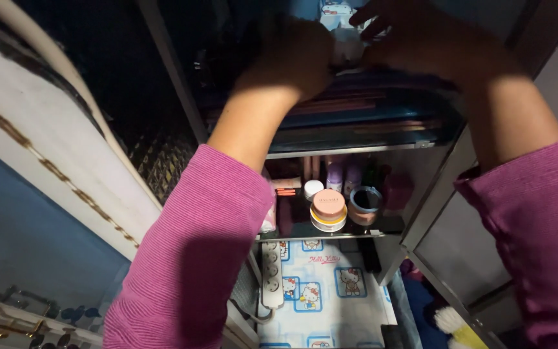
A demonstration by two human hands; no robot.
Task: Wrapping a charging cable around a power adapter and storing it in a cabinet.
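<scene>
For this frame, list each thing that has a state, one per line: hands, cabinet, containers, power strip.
Left hand: reaching onto the top shelf, touching a small white object; grip unclear.
Right hand: on the same white object, fingers spread.
Cabinet door: open.
Pink compact: closed, stacked on a round tin.
White jar: lid on, upright.
Tape roll: lying tilted on the shelf.
Power strip: lying flat; sockets look empty.

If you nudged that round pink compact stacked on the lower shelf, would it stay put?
Probably not firmly. The round pink compact sits on top of another flat round case, so a push would likely slide it off. It looks like smooth, hard plastic: stiff and likely light. Lying flat it shouldn't roll, though the tape roll beside it leaves little room.
</scene>
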